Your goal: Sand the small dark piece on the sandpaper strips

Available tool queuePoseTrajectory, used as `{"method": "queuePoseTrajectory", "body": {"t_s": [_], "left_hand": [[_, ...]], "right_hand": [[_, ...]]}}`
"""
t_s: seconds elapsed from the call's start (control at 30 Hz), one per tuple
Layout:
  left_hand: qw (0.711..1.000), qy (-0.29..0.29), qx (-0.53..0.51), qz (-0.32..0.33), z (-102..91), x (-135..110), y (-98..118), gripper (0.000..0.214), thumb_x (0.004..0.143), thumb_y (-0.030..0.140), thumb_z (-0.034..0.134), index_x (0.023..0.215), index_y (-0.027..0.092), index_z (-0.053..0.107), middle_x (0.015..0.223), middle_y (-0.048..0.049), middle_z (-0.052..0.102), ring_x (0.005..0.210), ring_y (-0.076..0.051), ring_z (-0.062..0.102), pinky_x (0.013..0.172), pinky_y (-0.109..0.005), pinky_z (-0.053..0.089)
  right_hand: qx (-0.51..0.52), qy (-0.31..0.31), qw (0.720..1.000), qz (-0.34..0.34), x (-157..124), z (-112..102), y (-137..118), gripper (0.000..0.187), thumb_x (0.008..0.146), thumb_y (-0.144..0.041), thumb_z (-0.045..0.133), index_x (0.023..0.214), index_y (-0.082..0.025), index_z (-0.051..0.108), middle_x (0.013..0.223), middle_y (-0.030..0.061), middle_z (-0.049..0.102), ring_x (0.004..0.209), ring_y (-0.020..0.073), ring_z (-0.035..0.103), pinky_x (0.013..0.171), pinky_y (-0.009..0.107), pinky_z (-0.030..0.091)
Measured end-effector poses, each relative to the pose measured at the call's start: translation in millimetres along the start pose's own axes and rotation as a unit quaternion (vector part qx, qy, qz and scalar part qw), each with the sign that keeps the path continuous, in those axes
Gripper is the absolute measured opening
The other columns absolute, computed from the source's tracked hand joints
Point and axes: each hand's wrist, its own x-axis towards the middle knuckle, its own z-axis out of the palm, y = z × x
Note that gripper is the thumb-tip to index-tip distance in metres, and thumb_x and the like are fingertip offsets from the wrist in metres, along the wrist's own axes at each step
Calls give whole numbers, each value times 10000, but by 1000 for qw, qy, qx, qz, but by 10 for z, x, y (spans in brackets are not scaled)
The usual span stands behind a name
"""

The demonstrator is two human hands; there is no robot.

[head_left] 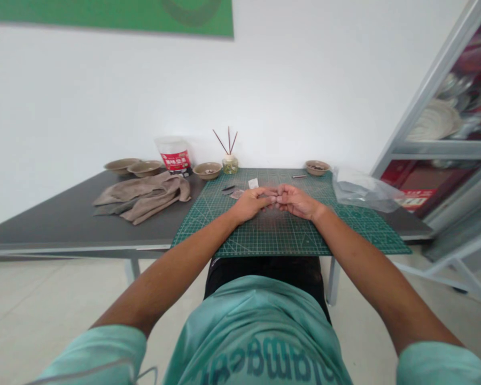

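Observation:
Over the green cutting mat (264,240), my left hand (251,204) and my right hand (297,201) meet at the fingertips. Both are closed in a pinch, thumbs against fingers. Whatever lies between them is too small or too hidden to make out. Just beyond my left hand are a small white square (253,183) and a small pinkish piece (237,194), partly beside my fingers. A thin dark tool (228,188) lies to the left of these.
Bowls (207,171) stand along the back, another bowl (317,168) at right. A reed diffuser (230,163) and a white-and-red tub (174,154) are near the wall. Crumpled brown cloth (144,195) lies left; a clear plastic bag (363,188) lies right. A short metallic stick (299,176) rests behind.

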Motion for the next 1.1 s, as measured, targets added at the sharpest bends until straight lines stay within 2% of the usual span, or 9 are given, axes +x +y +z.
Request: {"method": "queuePoseTrajectory", "body": {"t_s": [0.13, 0.23, 0.3, 0.43, 0.57, 0.7, 0.8, 0.93, 1.1], "left_hand": [[999, 25, -31, -26, -3, 10, -14, 425, 827, 532, 672, 1020, 154, 692, 860, -52, 724, 721, -155, 663, 608, -242, 503], [995, 73, -57, -36, -18, 50, -58, 376, 869, 515, 626, 998, 162, 636, 922, -52, 717, 684, -138, 669, 575, -229, 496], [990, 108, -78, -41, -32, 87, -93, 338, 917, 495, 560, 1002, 168, 579, 1009, -68, 708, 659, -120, 670, 553, -220, 490], [981, 152, -110, -54, -42, 139, -128, 281, 958, 456, 511, 977, 176, 504, 1040, -90, 698, 598, -97, 656, 508, -199, 465], [977, 170, -113, -65, -31, 141, -108, 248, 966, 425, 515, 950, 178, 501, 1007, -81, 705, 546, -78, 622, 476, -183, 437], [976, 178, -101, -69, -15, 153, -90, 223, 975, 398, 506, 930, 179, 508, 1001, -68, 709, 519, -68, 594, 466, -183, 427], [978, 178, -90, -67, -6, 189, -98, 214, 974, 384, 509, 917, 179, 518, 982, -61, 714, 512, -72, 588, 470, -190, 430], [980, 177, -74, -61, -7, 231, -111, 213, 964, 382, 525, 903, 178, 538, 967, -54, 718, 506, -75, 577, 473, -200, 429], [979, 191, -53, -52, -33, 246, -116, 218, 956, 397, 527, 924, 183, 548, 951, -46, 725, 504, -76, 567, 476, -202, 420]], "right_hand": [[-64, 27, 998, -6, 28, -32, 46, 347, 756, -443, 788, 861, -217, 546, 764, -13, 665, 708, 154, 668, 625, 252, 506], [-142, 74, 987, -16, 88, -98, 71, 326, 853, -512, 673, 968, -222, 582, 938, 24, 703, 796, 171, 691, 700, 297, 546], [-213, 122, 969, -23, 162, -193, 72, 322, 930, -506, 586, 1057, -211, 592, 1057, 48, 696, 870, 181, 687, 765, 333, 556], [-388, 220, 895, -1, 363, -495, 55, 318, 977, -403, 587, 1173, -154, 611, 1206, 96, 635, 1082, 241, 625, 940, 463, 517], [-532, 256, 805, 66, 532, -786, 93, 349, 963, -361, 623, 1257, -175, 600, 1366, 112, 551, 1233, 289, 543, 1037, 539, 449], [-618, 256, 732, 126, 632, -967, 190, 409, 966, -376, 615, 1329, -194, 559, 1439, 119, 493, 1284, 310, 503, 1067, 567, 417], [-659, 231, 699, 151, 688, -1061, 235, 428, 972, -391, 605, 1350, -201, 543, 1444, 121, 488, 1276, 309, 510, 1059, 565, 428], [-695, 177, 678, 160, 733, -1161, 221, 415, 973, -387, 605, 1335, -191, 553, 1408, 120, 519, 1241, 298, 541, 1034, 548, 457], [-714, 123, 675, 140, 681, -1194, 135, 370, 979, -375, 600, 1297, -186, 577, 1361, 115, 556, 1189, 275, 577, 999, 514, 492]]}}
